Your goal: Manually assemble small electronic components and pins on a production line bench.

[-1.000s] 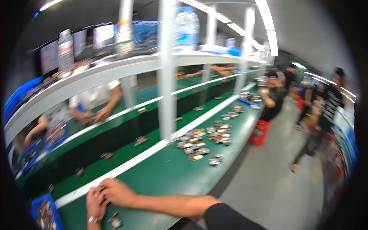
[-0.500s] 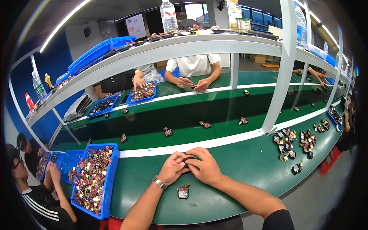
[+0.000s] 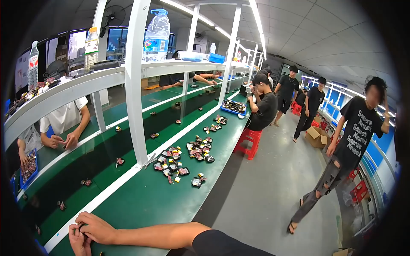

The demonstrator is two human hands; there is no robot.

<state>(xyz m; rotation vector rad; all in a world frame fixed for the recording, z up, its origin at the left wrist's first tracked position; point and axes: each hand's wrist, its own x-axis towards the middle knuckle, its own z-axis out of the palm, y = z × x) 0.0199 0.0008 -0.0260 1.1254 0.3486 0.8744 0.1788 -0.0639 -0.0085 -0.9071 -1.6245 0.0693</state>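
Note:
At the lower left, my left hand (image 3: pixel 77 241) and my right hand (image 3: pixel 97 227) meet over the green workbench (image 3: pixel 124 209). Both are closed, pinching a small black part (image 3: pixel 81 227) between the fingertips; most of it is covered by the fingers. My right forearm stretches across the lower edge. Further along the bench lies a single small black assembly (image 3: pixel 197 182) with a yellow tab. Beyond it sit two loose groups of similar assemblies, a nearer group (image 3: pixel 171 164) and another group (image 3: pixel 200 148).
A white post (image 3: pixel 137 85) rises from the bench edge and carries a shelf (image 3: pixel 109 81) with bottles. Past it runs a green conveyor (image 3: pixel 106 175) with scattered assemblies. A blue tray (image 3: pixel 234 107) stands farther along, near a person on a red stool (image 3: pixel 247 143). Several people are in the aisle.
The view has swung to the right, so my hands now appear at the lower left and the aisle shows. Both hands still hold the small black part.

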